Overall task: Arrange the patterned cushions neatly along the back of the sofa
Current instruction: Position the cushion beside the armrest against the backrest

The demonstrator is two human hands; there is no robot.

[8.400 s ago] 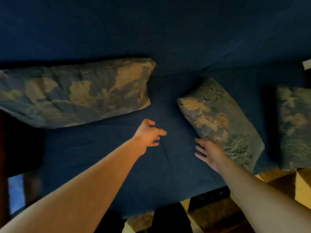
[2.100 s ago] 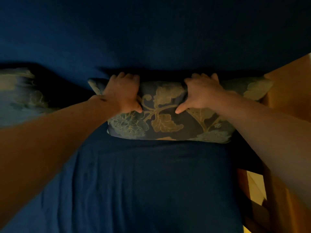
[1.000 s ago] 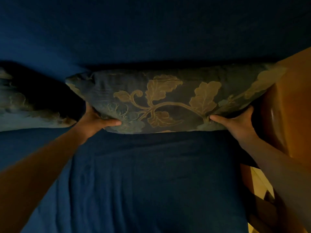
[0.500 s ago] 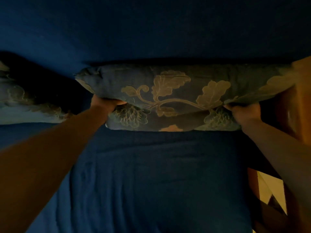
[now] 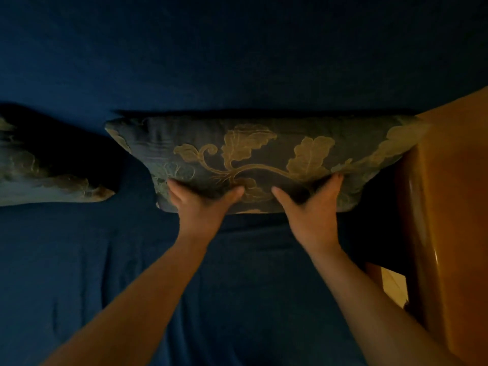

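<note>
Both hands are pressed flat against the lower front of a leaf-patterned cushion [image 5: 264, 159], palms on the fabric and fingers spread rather than curled around anything. The left hand [image 5: 202, 202] sits below the scroll of the pattern, and the right hand [image 5: 309, 204] sits under the big leaf, thumbs turned toward each other. Neither is gripping; they look to be pushing or plumping the cushion into place (that is a judgement from the flat palms).

The cushion stands on its long edge on the blue seat [image 5: 132, 286], leaning against the blue sofa back [image 5: 237, 62], with its right corner touching the wooden armrest [image 5: 449, 194]. To the left, apart from it across a dark gap, a second cushion [image 5: 39, 175] lies lower and slumped, only partly in view.

So the right-hand cushion seems close to settled, needing at most a last pat. The left one appears unfinished, and whether others remain outside the view cannot be told.

No brand, label or writing is readable anywhere; the light is dim.
</note>
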